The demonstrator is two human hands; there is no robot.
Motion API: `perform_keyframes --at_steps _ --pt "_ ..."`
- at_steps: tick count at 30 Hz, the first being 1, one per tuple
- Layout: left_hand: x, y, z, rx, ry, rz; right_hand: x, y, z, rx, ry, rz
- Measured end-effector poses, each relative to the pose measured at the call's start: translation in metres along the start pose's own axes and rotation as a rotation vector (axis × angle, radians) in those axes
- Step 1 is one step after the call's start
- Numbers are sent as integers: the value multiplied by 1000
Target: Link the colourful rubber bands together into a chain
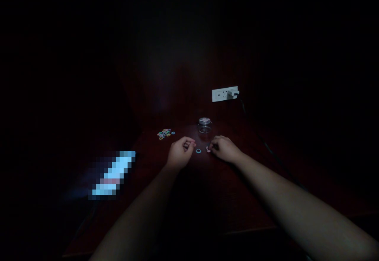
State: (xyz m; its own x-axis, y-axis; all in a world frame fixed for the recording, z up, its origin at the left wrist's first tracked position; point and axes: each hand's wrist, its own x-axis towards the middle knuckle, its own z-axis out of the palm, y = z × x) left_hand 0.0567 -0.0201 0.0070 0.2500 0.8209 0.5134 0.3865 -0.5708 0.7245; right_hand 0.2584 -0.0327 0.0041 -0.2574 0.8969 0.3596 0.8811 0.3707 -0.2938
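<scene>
On a dark red table (207, 213), a small blue ring-shaped band (198, 151) lies between my hands. My right hand (223, 148) has its fingertips on a pinkish band (208, 149) at the tabletop. Just left of the blue band is my left hand (181, 151), its fingers curled and thumb against the fingertips; whether anything tiny is between them cannot be made out. Behind my hands stands a clear jar (205, 126) with a silvery lid. A loose pile of coloured bands (164, 134) lies farther left.
A lit screen (114, 174), pixelated, is at the left. On the back wall is a white socket panel (219, 94) with a plug (233, 93) in it. A dark cable (269, 149) runs down the right side. The surroundings are very dark.
</scene>
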Motion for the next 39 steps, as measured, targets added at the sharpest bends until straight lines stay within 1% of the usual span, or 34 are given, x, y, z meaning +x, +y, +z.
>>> perform_keyframes --at_steps 3,6,8,10,13,16,21,24,26,28,30,32,35,39 --pt "1 0 -2 -22 13 -21 -1 -2 -3 -9 8 -6" --pt "2 1 -8 -18 53 -14 -4 -5 -5 -1 -4 -47" --pt "4 0 -14 25 96 0 -7 -6 -5 9 -51 -94" --pt "6 -2 -20 75 146 -2 -10 -7 -3 7 -124 -119" --pt "9 -9 -30 109 215 -38 -15 -7 -1 -5 -231 -98" --pt "10 -18 -38 118 271 -82 -17 -8 0 0 -295 -63" --pt "12 -30 -49 158 366 -124 -19 -10 0 14 -330 -44" --pt "13 -39 -60 248 427 -193 -20 -10 1 23 -331 -41" --pt "13 -48 -68 352 437 -292 -21 -9 1 27 -317 -40" --pt "13 -58 -73 494 377 -429 -20 -9 1 46 -278 -40" --pt "13 -68 -75 542 344 -494 -20 -9 1 63 -228 -32" --pt "14 -77 -73 587 306 -530 -19 -10 0 83 -171 -15" --pt "16 -83 -68 638 242 -559 -17 -13 -2 127 -75 -11" --pt "19 -86 -65 684 165 -568 -14 -18 -10 299 72 -31"
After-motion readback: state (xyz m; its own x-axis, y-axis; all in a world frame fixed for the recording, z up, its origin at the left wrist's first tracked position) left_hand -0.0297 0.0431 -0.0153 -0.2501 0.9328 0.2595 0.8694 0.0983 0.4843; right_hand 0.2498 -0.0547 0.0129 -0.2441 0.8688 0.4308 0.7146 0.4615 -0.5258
